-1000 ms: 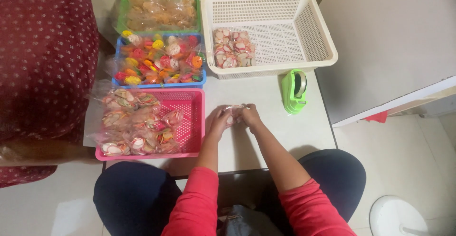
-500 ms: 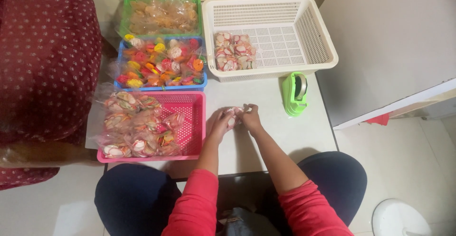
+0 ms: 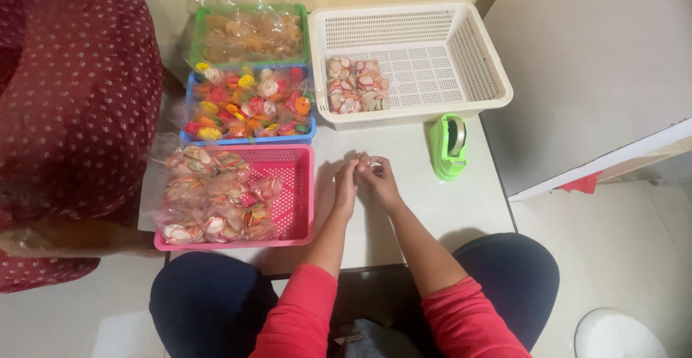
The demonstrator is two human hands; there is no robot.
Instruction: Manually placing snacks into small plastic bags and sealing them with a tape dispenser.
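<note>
- Sitting at a white table (image 3: 432, 207), the person shows dark trousers and red sleeves at the near edge of the view.
- Left hand (image 3: 346, 185) and right hand (image 3: 378, 181) meet over the middle of the table, fingertips pressed together around a small packet (image 3: 362, 160); the item is mostly hidden, so its contents cannot be told.
- Both hands are curled closed on that packet, which sits at the fingertips just above the table surface, between the pink basket and the tape dispenser.
- Compared with half a second ago, the hands remain at the same spot; the fingers look drawn slightly closer together, and no basket has shifted.
- Pink basket (image 3: 292, 192) stands just left of the hands, holding clear bags of round multicoloured crackers heaped at its left side.
- Green tape dispenser (image 3: 448, 145) stands to the right of the hands, near the front wall of the white basket.
- Person in a dark red dotted garment (image 3: 72, 113) fills the left edge, beside the pink basket.
- Blue basket (image 3: 245, 140) lies beyond the pink one, filled with bagged bright-coloured pieces.
- White basket (image 3: 432, 37) sits far right, with one bag of pink-and-white crackers (image 3: 355, 84) in its near left corner, unchanged from earlier.
- Green basket (image 3: 249, 9) is farthest, holding bags of pale brown snacks.
</note>
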